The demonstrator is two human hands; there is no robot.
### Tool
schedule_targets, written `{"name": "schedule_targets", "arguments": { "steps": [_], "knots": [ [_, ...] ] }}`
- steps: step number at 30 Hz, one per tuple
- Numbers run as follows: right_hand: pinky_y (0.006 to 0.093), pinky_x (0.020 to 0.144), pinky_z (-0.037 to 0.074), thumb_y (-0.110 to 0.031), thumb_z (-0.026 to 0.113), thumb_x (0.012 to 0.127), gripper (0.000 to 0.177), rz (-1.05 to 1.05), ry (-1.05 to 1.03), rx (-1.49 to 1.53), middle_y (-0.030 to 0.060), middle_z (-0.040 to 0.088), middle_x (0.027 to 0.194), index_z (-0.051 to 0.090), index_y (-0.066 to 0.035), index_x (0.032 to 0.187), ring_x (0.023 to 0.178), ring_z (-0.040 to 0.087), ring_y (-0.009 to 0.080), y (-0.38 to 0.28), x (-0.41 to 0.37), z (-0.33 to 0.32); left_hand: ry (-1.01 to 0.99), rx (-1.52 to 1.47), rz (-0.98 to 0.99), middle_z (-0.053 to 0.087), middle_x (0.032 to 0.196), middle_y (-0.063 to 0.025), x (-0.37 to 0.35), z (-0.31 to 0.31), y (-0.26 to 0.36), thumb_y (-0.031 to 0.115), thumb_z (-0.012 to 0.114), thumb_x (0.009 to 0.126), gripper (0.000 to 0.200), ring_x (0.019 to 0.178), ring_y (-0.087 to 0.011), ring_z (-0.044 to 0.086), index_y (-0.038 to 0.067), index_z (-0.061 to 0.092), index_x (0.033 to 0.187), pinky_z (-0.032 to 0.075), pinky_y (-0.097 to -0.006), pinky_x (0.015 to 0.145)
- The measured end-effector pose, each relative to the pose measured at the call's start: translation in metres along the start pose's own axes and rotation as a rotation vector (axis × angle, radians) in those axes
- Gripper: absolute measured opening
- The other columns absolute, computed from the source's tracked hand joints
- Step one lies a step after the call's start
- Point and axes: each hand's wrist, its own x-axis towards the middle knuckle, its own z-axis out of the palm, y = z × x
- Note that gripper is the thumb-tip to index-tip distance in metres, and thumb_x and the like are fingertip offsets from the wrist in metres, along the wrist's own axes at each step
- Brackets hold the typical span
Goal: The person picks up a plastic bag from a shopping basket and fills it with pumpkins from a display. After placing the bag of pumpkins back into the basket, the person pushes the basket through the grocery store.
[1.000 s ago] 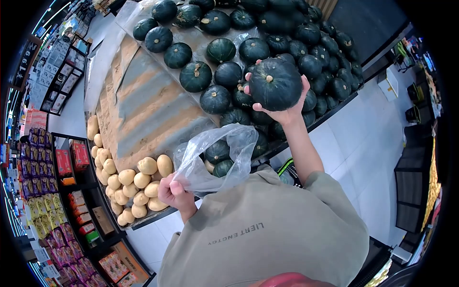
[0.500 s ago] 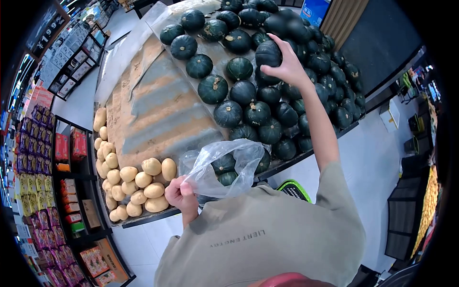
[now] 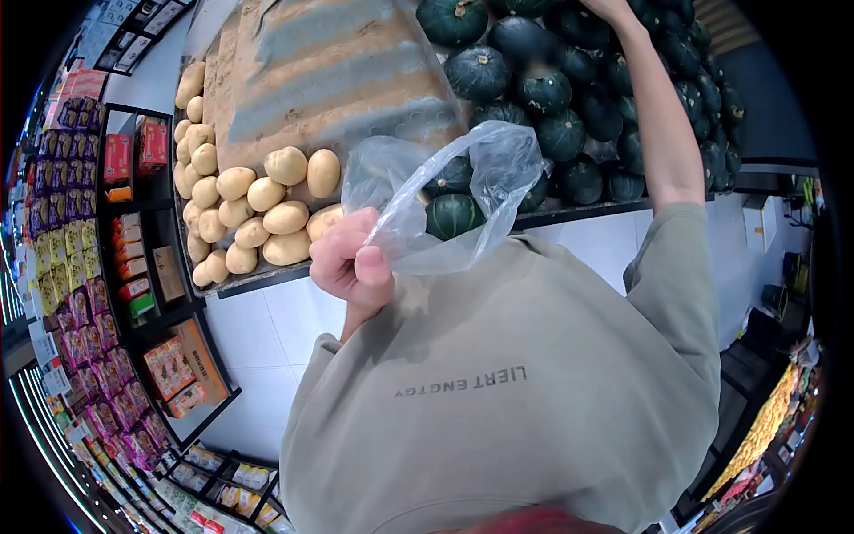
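Note:
My left hand (image 3: 353, 260) is closed on the rim of a clear plastic bag (image 3: 507, 142), which hangs with its mouth spread in front of my shirt. Green pumpkins (image 3: 454, 216) show within the outline of the bag's mouth. At the top edge of the view, my right hand (image 3: 610, 7) reaches over the heap of dark green pumpkins (image 3: 480, 73). Its fingers are cut off by the frame, so what it holds is hidden. Yellow potatoes (image 3: 286, 218) lie just beyond my left hand.
Brown and grey sheeting (image 3: 329, 80) covers the stand between potatoes and pumpkins. The stand's dark front edge (image 3: 253, 283) runs close to my body. On the left is a shelf of purple and yellow packets (image 3: 80, 187), with boxed goods (image 3: 173, 374) beside it.
The view has tipped down, so the stand sits higher in frame. My right hand, earlier around a pumpkin, is now mostly past the top edge. My left hand still grips the bag.

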Motion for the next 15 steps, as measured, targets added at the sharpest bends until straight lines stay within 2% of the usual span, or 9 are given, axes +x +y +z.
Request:
{"name": "schedule_targets", "arguments": {
  "steps": [3,6,7,9,10,11,12,14,15],
  "knots": [
    [0.0401,0.098,0.032,-0.038,0.068,0.066,0.084,-0.016,-0.028,0.035,0.0270,0.041,0.123,0.028,-0.003,0.131,0.115,0.040,0.0376,0.001,-0.011,-0.011,-0.102,-0.092,0.029,0.055,0.059,-0.0151,-0.001,-0.001,-0.001,0.029,0.056,0.082,0.037,0.053,-0.0194,0.052,0.000,0.043,0.063,0.044,-0.0309,0.048],
    [0.0394,0.099,0.031,-0.038,0.067,0.067,0.088,0.022,0.022,0.008,0.0290,0.039,0.123,0.023,0.001,0.132,0.116,0.039,0.0383,0.007,-0.023,-0.013,-0.066,-0.081,0.091,0.054,0.056,-0.0151,0.002,0.006,0.001,0.025,0.054,0.082,0.034,0.050,-0.0196,0.051,0.001,0.040,0.062,0.043,-0.0302,0.045],
    [0.0392,0.099,0.031,-0.029,0.063,0.071,0.075,0.043,0.072,0.006,0.0268,0.041,0.122,0.028,0.001,0.130,0.116,0.039,0.0360,-0.009,-0.032,-0.021,-0.075,-0.077,0.083,0.054,0.056,-0.0151,0.003,0.007,0.002,0.025,0.054,0.082,0.034,0.050,-0.0196,0.051,0.001,0.040,0.062,0.043,-0.0302,0.045],
    [0.0382,0.093,0.037,-0.013,0.054,0.074,0.051,-0.233,0.287,-0.013,0.0240,0.048,0.114,0.041,0.001,0.121,0.108,0.047,0.0336,-0.013,-0.036,-0.028,-0.052,-0.061,0.091,0.052,0.054,-0.0147,0.005,0.009,0.002,0.025,0.052,0.081,0.032,0.048,-0.0179,0.049,0.002,0.039,0.062,0.041,-0.0282,0.044],
    [0.0334,0.080,0.044,0.000,0.045,0.074,0.028,-0.153,0.305,0.208,0.0189,0.057,0.094,0.055,0.001,0.100,0.090,0.056,0.0291,-0.047,-0.045,-0.046,-0.057,-0.057,0.083,0.052,0.054,-0.0147,0.006,0.010,0.001,0.025,0.052,0.081,0.032,0.048,-0.0179,0.049,0.002,0.039,0.062,0.041,-0.0282,0.044],
    [0.0286,0.065,0.046,0.004,0.043,0.072,0.015,-0.174,0.334,0.339,0.0143,0.058,0.070,0.057,0.002,0.077,0.069,0.058,0.0252,-0.070,-0.053,-0.058,-0.032,-0.067,0.104,0.051,0.053,-0.0115,0.008,0.011,0.000,0.024,0.053,0.083,0.032,0.046,-0.0149,0.044,0.001,0.042,0.064,0.035,-0.0268,0.042],
    [0.0282,0.062,0.046,0.004,0.043,0.071,0.012,-0.150,0.223,0.417,0.0126,0.056,0.063,0.055,0.002,0.071,0.063,0.057,0.0247,-0.084,-0.066,-0.076,-0.007,-0.078,0.124,0.049,0.052,-0.0082,0.009,0.012,-0.001,0.024,0.054,0.085,0.031,0.044,-0.0118,0.039,0.000,0.045,0.067,0.029,-0.0254,0.041],
    [0.0278,0.058,0.046,0.004,0.043,0.070,0.011,-0.119,0.111,0.495,0.0108,0.053,0.056,0.053,0.003,0.065,0.056,0.056,0.0243,-0.114,-0.092,-0.100,-0.008,-0.067,0.092,0.051,0.055,-0.0097,0.010,0.013,0.001,0.024,0.055,0.084,0.032,0.047,-0.0132,0.043,0.000,0.045,0.067,0.033,-0.0261,0.043],
    [0.0281,0.054,0.044,0.003,0.044,0.070,0.011,-0.304,0.059,0.604,0.0099,0.051,0.052,0.052,0.002,0.063,0.052,0.054,0.0235,-0.134,-0.103,-0.105,-0.005,-0.060,0.070,0.053,0.057,-0.0112,0.011,0.014,0.000,0.025,0.055,0.084,0.032,0.050,-0.0146,0.046,0.000,0.045,0.068,0.037,-0.0268,0.046]
  ]
}}
